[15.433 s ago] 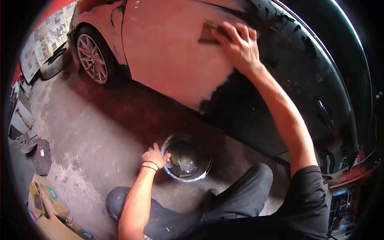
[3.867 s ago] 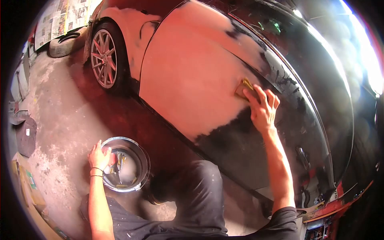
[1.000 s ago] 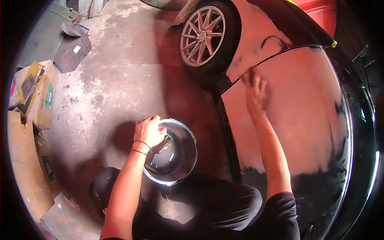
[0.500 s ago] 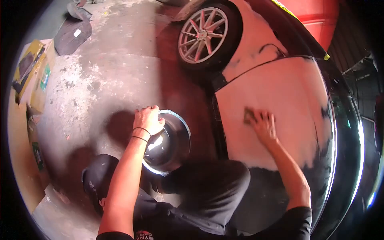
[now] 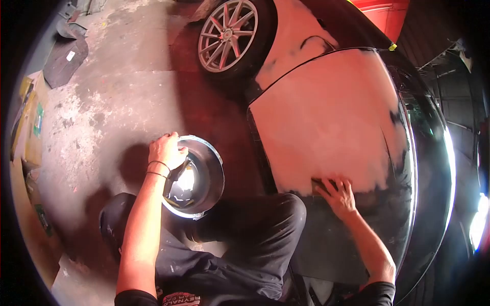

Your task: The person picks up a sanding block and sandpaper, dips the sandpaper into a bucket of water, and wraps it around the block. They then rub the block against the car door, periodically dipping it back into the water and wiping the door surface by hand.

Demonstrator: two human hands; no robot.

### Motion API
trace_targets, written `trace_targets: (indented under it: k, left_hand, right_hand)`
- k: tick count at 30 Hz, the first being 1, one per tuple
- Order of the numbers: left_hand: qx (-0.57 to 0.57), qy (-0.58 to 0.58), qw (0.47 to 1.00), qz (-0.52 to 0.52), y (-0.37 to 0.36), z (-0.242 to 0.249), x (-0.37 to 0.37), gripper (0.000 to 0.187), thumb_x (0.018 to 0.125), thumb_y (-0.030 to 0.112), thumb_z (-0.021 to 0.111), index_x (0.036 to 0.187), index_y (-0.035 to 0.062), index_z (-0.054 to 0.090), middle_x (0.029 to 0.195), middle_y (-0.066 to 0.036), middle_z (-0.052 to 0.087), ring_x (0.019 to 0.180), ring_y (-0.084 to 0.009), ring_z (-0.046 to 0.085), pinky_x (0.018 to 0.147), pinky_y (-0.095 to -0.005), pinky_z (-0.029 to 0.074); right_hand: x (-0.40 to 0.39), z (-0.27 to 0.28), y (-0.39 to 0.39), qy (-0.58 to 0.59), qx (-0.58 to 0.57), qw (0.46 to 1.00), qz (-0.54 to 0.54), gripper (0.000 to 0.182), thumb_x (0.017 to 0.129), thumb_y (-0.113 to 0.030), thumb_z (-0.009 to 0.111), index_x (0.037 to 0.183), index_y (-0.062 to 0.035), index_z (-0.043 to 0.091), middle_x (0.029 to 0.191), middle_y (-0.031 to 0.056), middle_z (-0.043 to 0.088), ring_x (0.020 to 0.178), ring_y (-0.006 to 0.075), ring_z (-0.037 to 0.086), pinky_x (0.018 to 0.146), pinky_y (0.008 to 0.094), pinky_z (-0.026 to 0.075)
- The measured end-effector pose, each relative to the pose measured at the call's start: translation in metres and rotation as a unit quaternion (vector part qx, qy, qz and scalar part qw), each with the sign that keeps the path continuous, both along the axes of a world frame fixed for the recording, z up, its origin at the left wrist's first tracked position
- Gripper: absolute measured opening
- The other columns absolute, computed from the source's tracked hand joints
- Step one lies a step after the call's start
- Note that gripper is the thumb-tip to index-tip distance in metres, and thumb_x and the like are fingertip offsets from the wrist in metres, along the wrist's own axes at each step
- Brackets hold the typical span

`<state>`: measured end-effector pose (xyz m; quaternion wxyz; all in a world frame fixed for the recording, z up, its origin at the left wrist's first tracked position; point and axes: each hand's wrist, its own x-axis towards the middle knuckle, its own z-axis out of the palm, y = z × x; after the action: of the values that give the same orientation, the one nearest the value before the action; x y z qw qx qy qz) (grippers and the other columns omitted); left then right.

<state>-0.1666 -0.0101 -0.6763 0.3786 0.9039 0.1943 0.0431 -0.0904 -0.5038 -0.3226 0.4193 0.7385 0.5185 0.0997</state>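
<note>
My left hand [image 5: 168, 152] is closed over the left rim of a round dark bucket [image 5: 213, 171], which holds some shiny liquid reflecting the light. On the car door [image 5: 326, 122], my right hand [image 5: 340, 198] presses a small dark sanding pad [image 5: 320, 185] against the surface, fingers bent over it. The pad sits at the lower border of the door's pale, dull patch, where black paint begins. Most of the pad is hidden under the fingers.
Ahead stands a car wheel [image 5: 227, 34] with silver spokes. Cardboard boxes [image 5: 31, 127] line the left side, near a dark panel [image 5: 65, 58] on the stained concrete floor [image 5: 122, 86]. My bent knee [image 5: 288, 209] is between bucket and door.
My right hand has slid the sanding pad over the door towards me, from mid-patch to its lower border. My left hand stays on the bucket rim. The whole view has shifted.
</note>
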Motion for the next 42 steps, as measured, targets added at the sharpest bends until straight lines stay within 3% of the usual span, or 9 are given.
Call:
trace_targets:
  k: [7, 10, 16, 26, 30, 31, 34, 38, 42]
  left_hand:
    - [-0.008, 0.015, 1.000, 0.014, 0.001, 0.005, -0.001, 0.041, 0.090, 0.036, 0.079, 0.114, 0.0031, 0.073, 0.113, -0.024, 0.078, 0.107, -0.0433, 0.076, 0.097, -0.0537, 0.060]
    - [-0.029, 0.012, 0.999, 0.014, 0.003, 0.011, -0.004, 0.040, 0.091, 0.035, 0.079, 0.115, 0.0041, 0.071, 0.112, -0.022, 0.078, 0.111, -0.0412, 0.075, 0.103, -0.0556, 0.056]
    - [-0.008, 0.010, 1.000, -0.010, 0.001, 0.002, 0.000, 0.042, 0.090, 0.037, 0.078, 0.115, 0.0037, 0.071, 0.112, -0.021, 0.079, 0.107, -0.0410, 0.076, 0.099, -0.0541, 0.059]
    - [0.007, 0.013, 1.000, 0.019, 0.000, 0.007, -0.003, 0.043, 0.089, 0.036, 0.080, 0.116, 0.0040, 0.072, 0.111, -0.022, 0.078, 0.109, -0.0413, 0.076, 0.102, -0.0554, 0.055]
    - [0.017, -0.007, 1.000, 0.022, -0.003, 0.006, -0.007, 0.040, 0.089, 0.035, 0.079, 0.113, 0.0048, 0.071, 0.109, -0.022, 0.078, 0.107, -0.0416, 0.076, 0.100, -0.0552, 0.056]
    - [0.004, 0.018, 1.000, 0.009, -0.003, 0.008, -0.007, 0.042, 0.090, 0.036, 0.079, 0.117, 0.0051, 0.071, 0.113, -0.021, 0.078, 0.112, -0.0405, 0.075, 0.105, -0.0575, 0.053]
    - [-0.031, 0.082, 0.996, -0.022, 0.003, 0.015, 0.001, 0.049, 0.091, 0.040, 0.078, 0.126, 0.0057, 0.070, 0.123, -0.020, 0.077, 0.121, -0.0378, 0.073, 0.115, -0.0615, 0.047]
    - [0.018, 0.052, 0.998, -0.005, -0.002, 0.011, 0.000, 0.047, 0.091, 0.040, 0.078, 0.123, 0.0055, 0.071, 0.118, -0.018, 0.079, 0.116, -0.0371, 0.075, 0.112, -0.0595, 0.048]
    - [0.022, 0.050, 0.998, 0.003, -0.003, 0.018, -0.003, 0.044, 0.090, 0.038, 0.078, 0.119, 0.0053, 0.072, 0.115, -0.018, 0.079, 0.113, -0.0373, 0.075, 0.108, -0.0579, 0.050]
  right_hand:
    - [0.216, 0.016, 0.221, -0.078, 0.119, 0.986, 0.092, 0.037, 0.086, -0.014, 0.071, 0.120, -0.0254, 0.078, 0.141, -0.0009, 0.063, 0.123, 0.0310, 0.055, 0.111, 0.0530, 0.043]
    - [0.186, 0.008, 0.201, -0.096, 0.148, 0.979, 0.099, 0.038, 0.087, -0.013, 0.069, 0.122, -0.0257, 0.079, 0.141, 0.0004, 0.063, 0.123, 0.0314, 0.055, 0.112, 0.0533, 0.043]
    - [-0.022, 0.001, -0.032, -0.043, 0.039, 0.998, -0.012, 0.047, 0.088, -0.026, 0.068, 0.133, -0.0325, 0.078, 0.154, 0.0016, 0.060, 0.137, 0.0327, 0.053, 0.116, 0.0564, 0.045]
    - [0.230, -0.021, 0.238, -0.059, 0.153, 0.979, 0.120, 0.028, 0.091, -0.016, 0.066, 0.111, -0.0256, 0.083, 0.137, -0.0012, 0.066, 0.125, 0.0284, 0.055, 0.114, 0.0504, 0.042]
    - [0.201, -0.029, 0.189, -0.065, 0.127, 0.987, 0.069, 0.027, 0.091, -0.015, 0.066, 0.108, -0.0257, 0.084, 0.140, -0.0017, 0.065, 0.125, 0.0294, 0.054, 0.114, 0.0523, 0.042]
    - [0.158, -0.024, 0.159, 0.021, 0.117, 0.992, 0.030, 0.030, 0.090, -0.017, 0.067, 0.114, -0.0253, 0.083, 0.140, 0.0003, 0.065, 0.129, 0.0311, 0.054, 0.114, 0.0545, 0.043]
    - [0.059, -0.026, 0.053, -0.004, 0.063, 0.997, 0.042, 0.041, 0.088, -0.023, 0.069, 0.126, -0.0265, 0.081, 0.149, 0.0023, 0.063, 0.134, 0.0339, 0.053, 0.113, 0.0563, 0.046]
    - [0.090, -0.007, 0.072, -0.042, 0.099, 0.994, 0.022, 0.041, 0.088, -0.022, 0.070, 0.127, -0.0267, 0.081, 0.152, 0.0009, 0.061, 0.132, 0.0307, 0.054, 0.112, 0.0570, 0.045]
    - [0.204, 0.021, 0.198, -0.140, 0.210, 0.965, 0.067, 0.050, 0.088, -0.004, 0.067, 0.131, -0.0273, 0.079, 0.149, -0.0015, 0.061, 0.128, 0.0321, 0.055, 0.116, 0.0552, 0.039]
